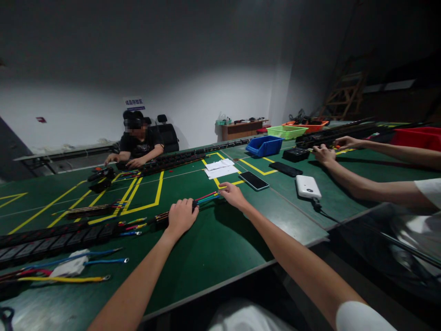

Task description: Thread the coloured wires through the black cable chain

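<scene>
My left hand is wrapped over a dark strip with copper-coloured bars lying on the green table. From the far side of that hand a bundle of coloured wires, red, blue and green, runs to the right. My right hand pinches the wires near their tips; its fingertips partly hide the ends. Left of my left hand are loose wire ends with ring terminals. Beside them lies a long black strip of sockets.
Paper sheets, a phone and a white device with a cable lie ahead and right. Blue and green bins stand farther back. A co-worker's hands work at right; another person sits opposite.
</scene>
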The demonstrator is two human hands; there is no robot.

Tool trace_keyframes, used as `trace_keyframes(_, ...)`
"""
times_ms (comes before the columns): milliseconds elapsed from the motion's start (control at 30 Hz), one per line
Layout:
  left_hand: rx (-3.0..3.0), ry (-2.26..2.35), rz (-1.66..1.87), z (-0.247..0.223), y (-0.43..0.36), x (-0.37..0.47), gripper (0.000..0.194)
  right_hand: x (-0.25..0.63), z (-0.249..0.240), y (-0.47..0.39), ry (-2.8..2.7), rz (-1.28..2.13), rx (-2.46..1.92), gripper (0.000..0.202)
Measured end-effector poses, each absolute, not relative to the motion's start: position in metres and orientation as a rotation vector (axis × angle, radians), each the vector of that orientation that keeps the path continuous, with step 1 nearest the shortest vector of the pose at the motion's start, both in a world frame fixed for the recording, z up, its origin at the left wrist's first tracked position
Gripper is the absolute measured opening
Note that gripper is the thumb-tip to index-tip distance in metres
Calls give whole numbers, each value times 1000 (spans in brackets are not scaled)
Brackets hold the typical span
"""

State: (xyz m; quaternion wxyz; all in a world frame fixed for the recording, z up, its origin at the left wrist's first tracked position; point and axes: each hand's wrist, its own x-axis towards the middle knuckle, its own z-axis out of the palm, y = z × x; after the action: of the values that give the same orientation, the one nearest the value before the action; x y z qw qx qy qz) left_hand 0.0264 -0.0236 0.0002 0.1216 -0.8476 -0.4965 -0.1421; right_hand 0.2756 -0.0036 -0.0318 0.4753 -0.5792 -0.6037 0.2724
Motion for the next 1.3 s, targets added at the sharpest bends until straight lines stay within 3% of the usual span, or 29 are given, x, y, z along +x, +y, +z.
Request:
trace_keyframes(333,-2495,-1465,-418,1,-24,26,35,276,-22,-11,-1456,583,-1548,30)
trace_keyframes(500,-2501,-1468,-404,2,-25,26,36,272,-20,-11,-1385,554,-1290,33)
trace_keyframes(700,-2414,-1450,-385,-2,-23,27,34,261,-16,-19,-1526,286,-1040,39)
trace_keyframes(900,-2436,-1435,-409,-3,-23,27,35,257,-12,-28,-1631,72,-1300,43)
trace_keyframes(1067,-2469,-1466,-393,1,-24,27,36,259,-14,-29,-1708,152,-1589,34)
trace_keyframes(1300,-2473,-1480,-378,3,-26,28,36,255,-19,-32,-1848,173,-1764,40)
